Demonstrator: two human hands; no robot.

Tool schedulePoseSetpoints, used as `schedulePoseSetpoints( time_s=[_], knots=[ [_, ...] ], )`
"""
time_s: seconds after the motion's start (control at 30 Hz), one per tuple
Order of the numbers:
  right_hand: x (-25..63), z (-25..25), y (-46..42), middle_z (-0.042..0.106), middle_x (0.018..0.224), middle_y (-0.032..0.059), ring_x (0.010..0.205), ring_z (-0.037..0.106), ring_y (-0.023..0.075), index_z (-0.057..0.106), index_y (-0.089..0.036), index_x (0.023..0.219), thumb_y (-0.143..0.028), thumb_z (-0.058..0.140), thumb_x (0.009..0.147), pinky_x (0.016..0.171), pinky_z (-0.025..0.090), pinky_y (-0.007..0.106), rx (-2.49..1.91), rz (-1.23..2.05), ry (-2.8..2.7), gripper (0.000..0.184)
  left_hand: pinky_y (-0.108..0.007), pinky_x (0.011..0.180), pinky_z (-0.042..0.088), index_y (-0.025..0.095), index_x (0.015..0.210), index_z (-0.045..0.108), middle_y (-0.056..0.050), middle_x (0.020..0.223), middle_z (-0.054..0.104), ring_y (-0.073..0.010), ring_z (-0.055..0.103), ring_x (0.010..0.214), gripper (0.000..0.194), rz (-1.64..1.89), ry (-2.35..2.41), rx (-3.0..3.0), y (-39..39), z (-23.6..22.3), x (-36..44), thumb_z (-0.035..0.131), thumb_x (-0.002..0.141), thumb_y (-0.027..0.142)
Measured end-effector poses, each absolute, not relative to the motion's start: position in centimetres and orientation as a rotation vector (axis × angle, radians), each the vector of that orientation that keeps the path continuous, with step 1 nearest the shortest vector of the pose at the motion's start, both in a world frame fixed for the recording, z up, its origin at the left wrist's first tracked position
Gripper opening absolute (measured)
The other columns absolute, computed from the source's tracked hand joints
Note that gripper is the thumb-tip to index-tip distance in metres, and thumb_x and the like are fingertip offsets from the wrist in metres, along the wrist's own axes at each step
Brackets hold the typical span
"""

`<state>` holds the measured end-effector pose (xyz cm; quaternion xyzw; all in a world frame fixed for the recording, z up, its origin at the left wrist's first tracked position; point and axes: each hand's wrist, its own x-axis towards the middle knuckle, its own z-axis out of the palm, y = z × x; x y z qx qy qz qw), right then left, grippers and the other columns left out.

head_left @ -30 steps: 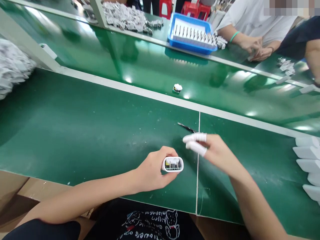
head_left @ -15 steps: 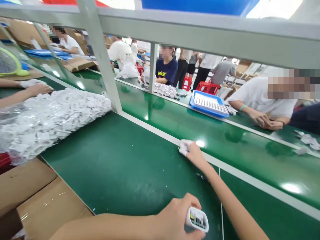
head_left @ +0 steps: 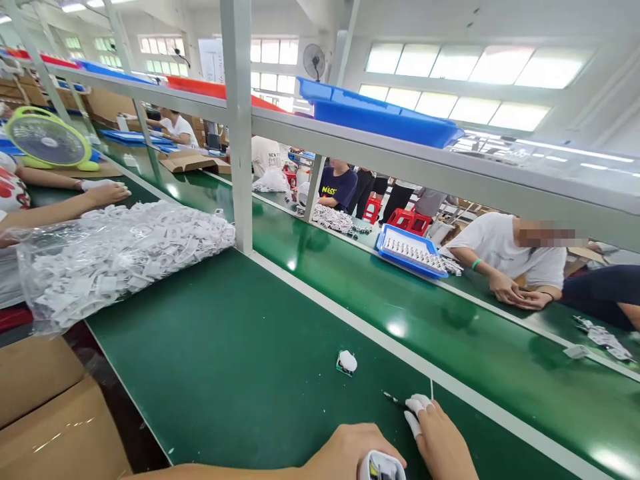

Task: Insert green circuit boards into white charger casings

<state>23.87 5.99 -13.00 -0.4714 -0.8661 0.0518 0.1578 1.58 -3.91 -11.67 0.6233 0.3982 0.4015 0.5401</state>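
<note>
My left hand (head_left: 355,450) is closed around a white plastic housing (head_left: 383,467) at the bottom edge. Its open end faces up, and yellow and dark parts show inside; the frame cuts off the rest. My right hand (head_left: 440,437), with white finger covers, is low over the green table. Its thumb and forefinger are apart, beside the near end of a thin dark tool (head_left: 394,399) lying flat; its kind is unclear. Farther in, a small circuit board (head_left: 347,362) with a rounded white piece on top lies alone.
A clear bag of white plastic parts (head_left: 130,247) lies at left, beside another person's hands (head_left: 105,190). Cardboard boxes (head_left: 55,413) stand below the table edge. A metal post (head_left: 240,133) supports a shelf. Across the green belt, a person sits near a blue tray (head_left: 413,257).
My right hand has drawn back from the far table strip toward me, leaving the small circuit board on the table. My left hand still holds the housing. The view has tilted up.
</note>
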Motion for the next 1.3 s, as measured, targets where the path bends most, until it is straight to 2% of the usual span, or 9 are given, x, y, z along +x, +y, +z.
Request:
schedulePoseSetpoints(
  time_s=[0.13,0.27,0.37,0.43,0.53,0.67,0.9,1.07,1.3],
  knots=[
    [22.7,-10.4,6.1,0.075,0.083,0.0090,0.075,0.074,0.0240,0.069,-0.017,0.097,-0.036,0.035,0.096,0.067,0.062,0.032,-1.351,0.236,-2.294,0.039,-0.023,0.067,0.043,0.017,0.100,0.065,-0.001,0.088,0.064,-0.0124,0.054,0.074,0.036,0.915,1.114,1.386,-4.2,-6.8,-0.3,0.075,0.066,0.023],
    [22.4,-2.4,3.8,0.075,0.078,0.0048,0.068,0.074,0.0213,0.065,-0.019,0.090,-0.046,0.053,0.092,0.062,0.061,0.026,-1.151,0.340,-1.909,0.030,-0.022,0.067,0.039,0.019,0.101,0.060,0.002,0.089,0.060,-0.0115,0.051,0.076,0.026,0.882,1.170,1.612,-4.3,0.2,-2.3,0.067,0.076,0.021],
    [22.8,2.8,-0.2,0.075,0.086,0.0009,0.070,0.073,0.0181,0.066,-0.023,0.099,-0.033,0.059,0.094,0.067,0.061,0.024,-0.969,-0.017,-1.932,0.014,-0.021,0.065,0.038,0.023,0.099,0.059,0.003,0.090,0.060,-0.0107,0.051,0.075,0.018,0.837,1.148,1.857,-4.1,4.3,-2.9,0.066,0.081,0.024],
    [23.0,4.5,-2.9,0.074,0.090,0.0004,0.074,0.073,0.0174,0.065,-0.025,0.105,-0.024,0.059,0.095,0.072,0.061,0.025,-0.942,-0.311,-1.986,0.012,-0.020,0.064,0.040,0.025,0.099,0.059,0.004,0.091,0.060,-0.0099,0.051,0.075,0.017,0.857,1.122,1.958,-3.9,5.7,-2.7,0.066,0.084,0.024],
    [23.2,4.8,-5.2,0.073,0.093,0.0044,0.077,0.071,0.0180,0.063,-0.021,0.113,-0.016,0.057,0.095,0.076,0.059,0.028,-0.967,-0.517,-2.037,0.019,-0.018,0.068,0.042,0.029,0.103,0.058,0.006,0.093,0.061,-0.0085,0.054,0.077,0.025,0.941,1.056,2.067,-4.0,5.9,-2.3,0.067,0.083,0.018],
    [23.6,4.1,-5.6,0.071,0.091,0.0073,0.073,0.067,0.0178,0.063,-0.016,0.115,-0.011,0.058,0.094,0.069,0.056,0.029,-0.967,-0.532,-2.114,0.023,-0.017,0.073,0.045,0.033,0.113,0.053,0.006,0.095,0.060,-0.0076,0.055,0.079,0.036,0.988,0.986,2.204,-4.3,4.7,-1.9,0.066,0.085,0.014],
    [22.5,3.5,-5.4,0.070,0.088,0.0103,0.074,0.063,0.0182,0.065,-0.008,0.112,0.002,0.052,0.087,0.064,0.050,0.031,-0.875,-0.454,-2.144,0.030,-0.017,0.072,0.048,0.026,0.112,0.053,0.002,0.094,0.062,-0.0085,0.060,0.080,0.028,1.015,1.053,2.352,-3.9,4.2,-1.9,0.065,0.088,0.019],
    [21.8,3.3,-5.7,0.068,0.088,0.0100,0.074,0.060,0.0183,0.064,-0.006,0.113,-0.001,0.060,0.088,0.062,0.047,0.032,-0.895,-0.488,-2.099,0.026,-0.018,0.066,0.049,0.023,0.112,0.054,0.000,0.093,0.064,-0.0098,0.062,0.077,0.025,1.022,1.122,2.433,-3.9,3.9,-1.6,0.063,0.089,0.021],
    [21.3,2.9,-5.7,0.071,0.086,0.0101,0.075,0.063,0.0223,0.064,-0.009,0.111,0.001,0.057,0.088,0.063,0.049,0.036,-0.962,-0.568,-2.070,0.027,-0.019,0.074,0.052,0.018,0.114,0.055,-0.003,0.098,0.068,-0.0113,0.064,0.083,0.030,1.132,1.223,2.605,-3.9,3.2,-1.2,0.060,0.085,0.009]
  ],
)
